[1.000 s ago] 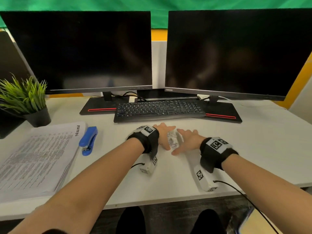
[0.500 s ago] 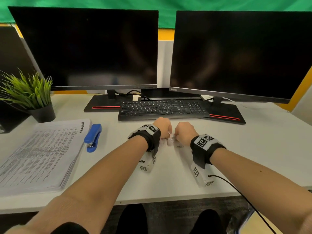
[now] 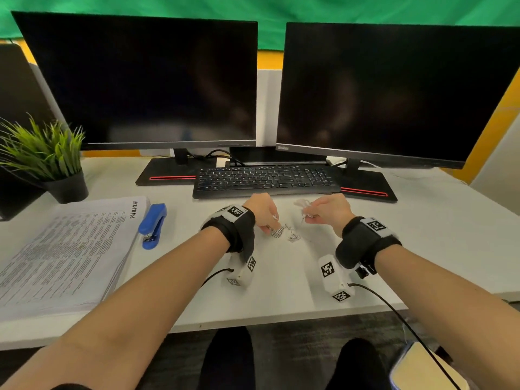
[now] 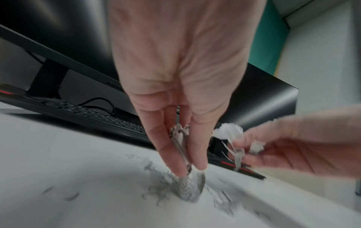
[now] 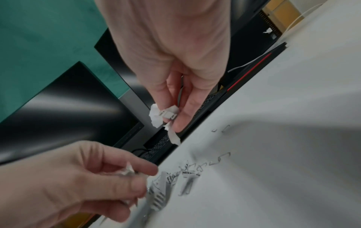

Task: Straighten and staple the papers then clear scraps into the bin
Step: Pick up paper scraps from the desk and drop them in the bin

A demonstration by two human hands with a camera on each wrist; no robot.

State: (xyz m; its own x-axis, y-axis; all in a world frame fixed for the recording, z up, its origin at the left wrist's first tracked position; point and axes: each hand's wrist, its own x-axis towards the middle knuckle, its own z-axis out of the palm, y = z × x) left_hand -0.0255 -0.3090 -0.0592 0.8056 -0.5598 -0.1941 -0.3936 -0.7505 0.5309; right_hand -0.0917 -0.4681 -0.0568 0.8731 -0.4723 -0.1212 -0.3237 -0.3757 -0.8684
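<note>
My left hand (image 3: 263, 211) pinches a printed paper scrap (image 3: 277, 233) between thumb and fingers (image 4: 171, 154), its lower end touching the counter (image 3: 281, 277). My right hand (image 3: 327, 209), just to the right and raised, curls its fingers (image 5: 185, 111) round crumpled white scraps (image 3: 302, 205). More scraps (image 3: 292, 236) lie between the hands. The stapler (image 3: 153, 225) and paper stack (image 3: 67, 249) sit well left.

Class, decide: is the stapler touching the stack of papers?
Apart. The head view shows bare desk between the stapler and the stack of papers.
</note>
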